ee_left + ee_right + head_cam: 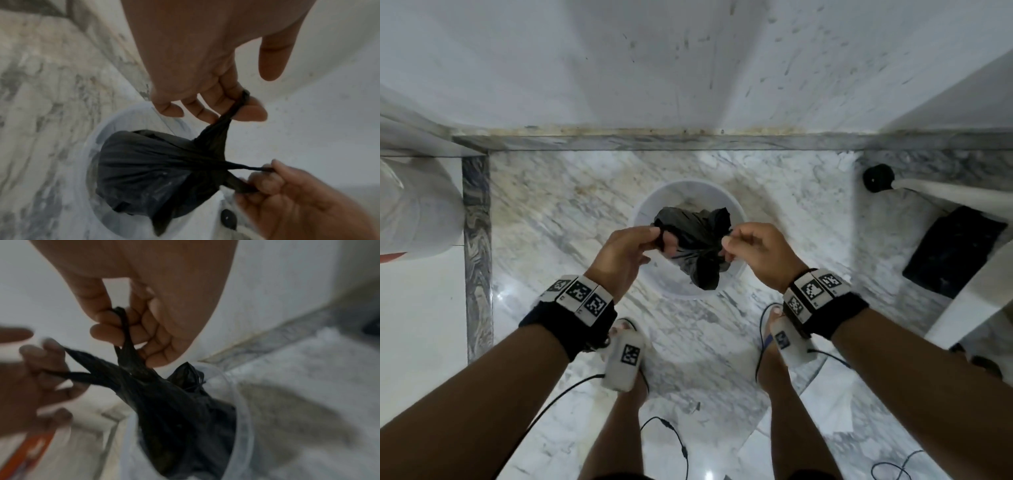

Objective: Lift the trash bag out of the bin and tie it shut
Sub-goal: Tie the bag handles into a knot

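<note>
A black trash bag (693, 240) (148, 168) (185, 415) hangs over a round white bin (643, 212) (115, 123) (242, 404) on the marble floor, its lower part still inside the rim. My left hand (654, 240) (236, 107) pinches one gathered top strip of the bag. My right hand (729, 245) (121, 331) pinches the other strip. The two strips are pulled apart above the bag's bunched neck.
A white wall (619, 68) with a grey marble skirting (654, 140) stands just behind the bin. A white object (410, 205) is at the left, a black mat (952, 253) and a white furniture leg with a black foot (878, 178) at the right. Cables (671, 435) trail by my feet.
</note>
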